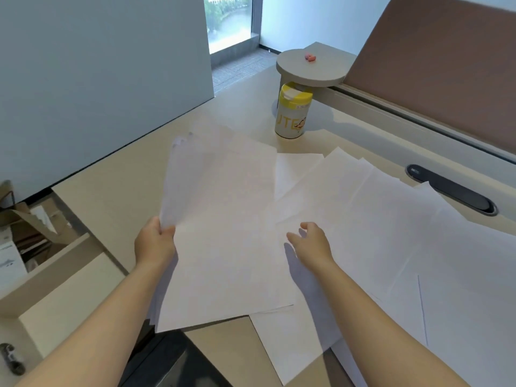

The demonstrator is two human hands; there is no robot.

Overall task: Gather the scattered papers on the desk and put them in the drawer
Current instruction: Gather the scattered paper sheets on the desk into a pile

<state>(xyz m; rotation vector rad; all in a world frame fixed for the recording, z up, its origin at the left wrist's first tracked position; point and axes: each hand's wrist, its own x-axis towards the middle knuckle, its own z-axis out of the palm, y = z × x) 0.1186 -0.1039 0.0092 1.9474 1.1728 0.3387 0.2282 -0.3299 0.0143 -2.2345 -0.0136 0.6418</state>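
- Papers held in the left hand (154, 243): a bunch of white sheets (223, 233) gripped at its left edge, long axis running away from the person toward the window, the far left corner lifted and curling, the near end hanging past the desk's front edge
- Fingers of the left hand are clamped on that bunch, thumb on top, the rest hidden beneath
- Right hand (311, 245) hovers palm-down just over the loose sheets, fingers (293, 237) spread and slightly curled, gripping nothing
- Loose papers (391, 219) fan out over the right half of the desk (117, 191), overlapping at differing angles, most pointing up and to the right; one sheet (293, 344) juts over the near edge
- All sheets look plain white and blank on the sides that show, thin enough for the light to pass through the raised corner; one on the far right has a faint straight line
- Left of the desk sits a pale open drawer (64, 300), lower than the desk top, with free room above it
- Beyond the papers stands a white canister with a yellow lid (293, 113), well apart from the hands, under a small round shelf (311, 68)
- A dark oval cable port (452, 189) lies near the right edge, partly touched by paper corners
- Bare desk surface stays open at the far left
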